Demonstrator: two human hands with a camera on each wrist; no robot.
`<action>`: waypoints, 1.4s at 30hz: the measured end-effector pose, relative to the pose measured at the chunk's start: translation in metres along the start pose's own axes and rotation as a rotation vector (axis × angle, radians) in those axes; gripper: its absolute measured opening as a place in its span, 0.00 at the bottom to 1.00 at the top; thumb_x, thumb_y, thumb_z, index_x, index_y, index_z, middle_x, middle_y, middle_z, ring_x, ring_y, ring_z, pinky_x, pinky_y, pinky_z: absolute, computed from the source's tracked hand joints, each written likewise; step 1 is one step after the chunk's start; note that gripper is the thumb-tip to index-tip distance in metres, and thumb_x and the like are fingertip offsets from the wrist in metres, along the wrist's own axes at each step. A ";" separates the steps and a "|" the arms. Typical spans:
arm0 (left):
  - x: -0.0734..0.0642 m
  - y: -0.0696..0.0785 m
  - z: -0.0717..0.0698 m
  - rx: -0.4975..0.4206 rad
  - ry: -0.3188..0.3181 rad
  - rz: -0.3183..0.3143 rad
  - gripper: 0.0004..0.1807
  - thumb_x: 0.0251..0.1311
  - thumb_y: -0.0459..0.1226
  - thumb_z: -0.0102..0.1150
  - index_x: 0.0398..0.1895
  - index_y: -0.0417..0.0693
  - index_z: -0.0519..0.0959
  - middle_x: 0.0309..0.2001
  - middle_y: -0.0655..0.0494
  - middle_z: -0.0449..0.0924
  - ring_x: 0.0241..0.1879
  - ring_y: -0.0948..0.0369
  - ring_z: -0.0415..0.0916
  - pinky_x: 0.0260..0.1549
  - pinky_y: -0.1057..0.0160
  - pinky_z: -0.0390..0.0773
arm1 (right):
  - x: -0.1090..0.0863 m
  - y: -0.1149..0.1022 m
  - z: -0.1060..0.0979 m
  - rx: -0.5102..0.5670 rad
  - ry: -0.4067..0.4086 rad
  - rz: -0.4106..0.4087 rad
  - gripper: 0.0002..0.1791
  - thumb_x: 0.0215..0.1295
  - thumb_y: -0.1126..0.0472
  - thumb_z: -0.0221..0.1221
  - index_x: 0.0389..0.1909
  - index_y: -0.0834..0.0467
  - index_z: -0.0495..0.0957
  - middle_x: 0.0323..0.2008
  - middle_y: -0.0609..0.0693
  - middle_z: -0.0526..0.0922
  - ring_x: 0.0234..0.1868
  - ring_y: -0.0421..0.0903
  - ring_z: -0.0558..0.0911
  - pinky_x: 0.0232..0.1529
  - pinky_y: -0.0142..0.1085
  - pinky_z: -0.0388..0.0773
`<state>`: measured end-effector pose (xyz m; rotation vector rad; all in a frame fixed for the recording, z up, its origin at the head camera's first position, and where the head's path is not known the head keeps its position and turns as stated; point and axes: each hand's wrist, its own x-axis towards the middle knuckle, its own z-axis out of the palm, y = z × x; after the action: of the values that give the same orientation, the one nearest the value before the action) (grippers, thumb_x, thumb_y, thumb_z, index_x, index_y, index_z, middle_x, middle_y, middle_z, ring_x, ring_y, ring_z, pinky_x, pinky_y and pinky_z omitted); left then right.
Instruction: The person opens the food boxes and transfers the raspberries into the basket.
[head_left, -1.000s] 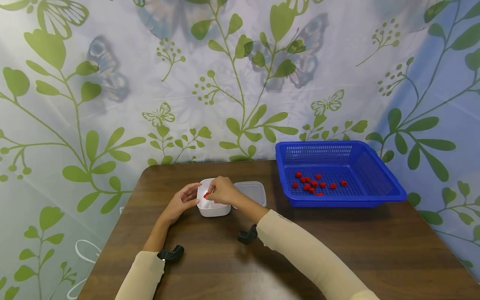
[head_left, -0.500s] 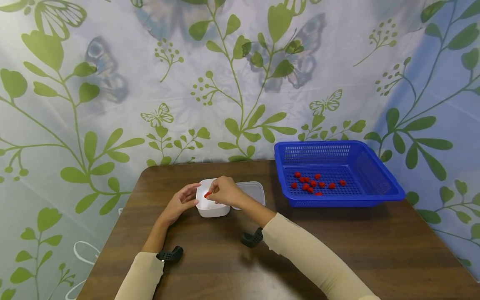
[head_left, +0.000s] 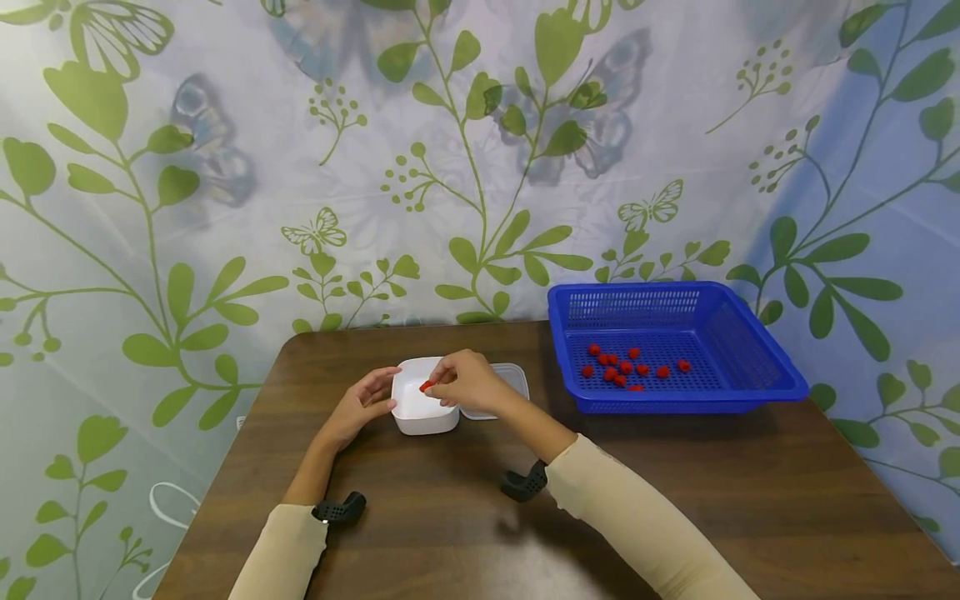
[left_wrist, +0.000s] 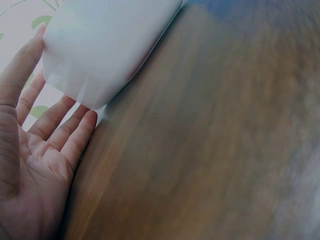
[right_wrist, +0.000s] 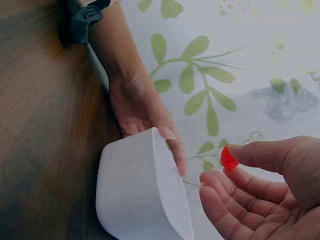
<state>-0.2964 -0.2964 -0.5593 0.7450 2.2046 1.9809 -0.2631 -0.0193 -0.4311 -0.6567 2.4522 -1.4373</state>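
Note:
Between the thumb and fingertips of my right hand (head_left: 468,385) is a small red raspberry (right_wrist: 229,157), pinched over the white plastic container (head_left: 426,424). The container's white inside shows below the berry, and part of it is hidden behind the right hand. My left hand (head_left: 363,407) rests its fingertips against the container's left end, the fingers spread and fairly straight in the left wrist view. In the right wrist view the left thumb lies at the rim, with the other fingers partly hidden behind the wall.
A translucent lid (head_left: 514,380) lies just right of the container, partly covered by the right hand. Farther right, a blue perforated basket (head_left: 675,408) stands on the brown wooden table (head_left: 420,517), with several raspberries (head_left: 626,367) on its floor. A leaf-printed cloth (head_left: 450,167) hangs behind.
My right hand has moved slightly right and back from the container's middle, still pinching the raspberry. The left hand and container have stayed in place.

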 end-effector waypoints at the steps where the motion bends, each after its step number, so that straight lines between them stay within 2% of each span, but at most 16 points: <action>1: 0.000 0.000 0.000 0.003 0.001 0.003 0.31 0.65 0.26 0.62 0.71 0.39 0.67 0.70 0.39 0.67 0.66 0.60 0.69 0.62 0.69 0.70 | -0.001 0.001 -0.002 0.009 0.002 0.001 0.06 0.62 0.63 0.71 0.35 0.62 0.85 0.29 0.57 0.88 0.28 0.51 0.87 0.32 0.43 0.86; 6: 0.000 0.000 -0.001 0.000 0.002 0.013 0.31 0.65 0.26 0.62 0.71 0.38 0.67 0.70 0.40 0.68 0.66 0.60 0.69 0.63 0.68 0.70 | -0.010 0.005 -0.011 0.064 0.022 0.002 0.06 0.62 0.64 0.70 0.35 0.63 0.84 0.31 0.53 0.88 0.30 0.54 0.87 0.34 0.45 0.86; 10: -0.001 0.000 0.000 -0.014 -0.002 0.015 0.31 0.65 0.26 0.63 0.71 0.38 0.67 0.70 0.40 0.67 0.67 0.60 0.69 0.63 0.68 0.70 | -0.018 0.010 -0.017 0.093 0.041 0.022 0.06 0.63 0.64 0.70 0.36 0.63 0.85 0.32 0.56 0.88 0.34 0.59 0.88 0.35 0.44 0.86; 14: -0.001 -0.001 0.000 -0.021 -0.007 0.022 0.31 0.65 0.26 0.62 0.71 0.38 0.67 0.70 0.40 0.67 0.66 0.61 0.69 0.62 0.68 0.71 | -0.026 0.015 -0.023 0.124 0.048 0.028 0.06 0.63 0.65 0.69 0.37 0.65 0.84 0.36 0.62 0.88 0.33 0.54 0.88 0.37 0.43 0.86; 19: -0.001 -0.002 0.000 -0.015 -0.013 0.032 0.31 0.65 0.25 0.62 0.71 0.37 0.66 0.70 0.39 0.67 0.66 0.61 0.70 0.61 0.67 0.72 | -0.037 0.021 -0.031 0.149 0.067 0.007 0.08 0.63 0.67 0.69 0.39 0.68 0.84 0.36 0.62 0.88 0.30 0.48 0.88 0.37 0.45 0.87; 25: -0.001 -0.002 0.000 -0.009 -0.006 0.022 0.31 0.65 0.26 0.62 0.71 0.37 0.67 0.70 0.38 0.67 0.66 0.60 0.69 0.61 0.68 0.71 | -0.050 0.024 -0.044 0.179 0.087 -0.012 0.09 0.64 0.66 0.68 0.40 0.68 0.84 0.35 0.62 0.87 0.30 0.48 0.88 0.35 0.39 0.86; 32: -0.001 0.001 0.001 -0.011 0.001 0.014 0.31 0.65 0.25 0.62 0.71 0.37 0.67 0.70 0.38 0.66 0.66 0.60 0.69 0.61 0.68 0.71 | -0.060 0.027 -0.060 0.190 0.119 -0.035 0.11 0.64 0.64 0.68 0.42 0.67 0.84 0.33 0.58 0.88 0.31 0.52 0.88 0.35 0.41 0.86; 36: -0.001 0.001 0.001 -0.013 -0.001 0.012 0.31 0.65 0.23 0.60 0.71 0.35 0.65 0.71 0.35 0.65 0.66 0.61 0.69 0.61 0.68 0.72 | -0.066 0.030 -0.071 0.204 0.135 -0.019 0.11 0.64 0.62 0.69 0.42 0.66 0.85 0.33 0.55 0.88 0.31 0.50 0.88 0.37 0.43 0.86; 42: -0.001 0.004 0.002 -0.016 -0.005 0.004 0.31 0.65 0.23 0.60 0.71 0.33 0.65 0.71 0.35 0.64 0.66 0.61 0.69 0.61 0.67 0.72 | -0.078 0.032 -0.088 0.236 0.153 0.008 0.13 0.65 0.63 0.68 0.44 0.69 0.83 0.36 0.60 0.87 0.32 0.49 0.88 0.38 0.40 0.86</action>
<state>-0.2935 -0.2952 -0.5558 0.7520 2.1832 1.9941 -0.2391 0.0995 -0.4178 -0.5036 2.3366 -1.7981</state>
